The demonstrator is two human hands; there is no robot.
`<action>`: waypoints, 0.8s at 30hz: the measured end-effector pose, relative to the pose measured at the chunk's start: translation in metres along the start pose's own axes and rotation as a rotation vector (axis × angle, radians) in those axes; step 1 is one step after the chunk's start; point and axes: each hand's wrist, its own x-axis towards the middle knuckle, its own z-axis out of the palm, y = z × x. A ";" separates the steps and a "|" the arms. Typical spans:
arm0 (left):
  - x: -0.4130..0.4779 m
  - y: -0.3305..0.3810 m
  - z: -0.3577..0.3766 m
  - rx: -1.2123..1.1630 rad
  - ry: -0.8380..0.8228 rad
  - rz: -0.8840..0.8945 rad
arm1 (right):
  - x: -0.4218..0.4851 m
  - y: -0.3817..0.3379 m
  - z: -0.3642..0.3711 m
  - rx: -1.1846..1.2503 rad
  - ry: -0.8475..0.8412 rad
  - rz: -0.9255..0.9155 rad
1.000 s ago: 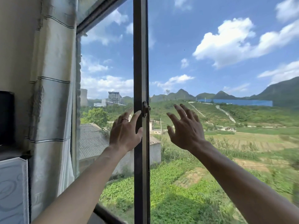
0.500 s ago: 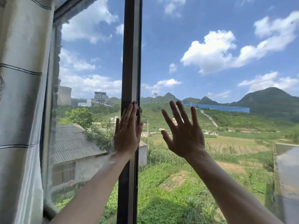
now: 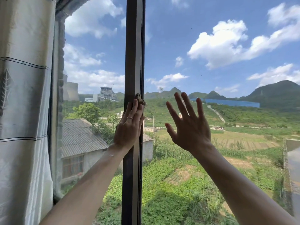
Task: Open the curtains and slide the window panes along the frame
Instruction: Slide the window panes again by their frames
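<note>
Left hand (image 3: 128, 127) lies flat on the stile (image 3: 133, 46), likely to push it; right hand (image 3: 190, 127), spread, braces the pane (image 3: 219, 70) beside it.

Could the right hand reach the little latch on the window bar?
Likely yes: the right hand is spread open just beside the latch, nothing between. But the left hand covers part of it.

The curtain (image 3: 24, 111) hangs left of the frame post (image 3: 132, 46), the pane (image 3: 211, 70) right.
</note>
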 end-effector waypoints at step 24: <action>0.062 0.022 -0.005 -0.521 0.382 -0.530 | -0.001 0.000 0.002 0.028 0.020 0.001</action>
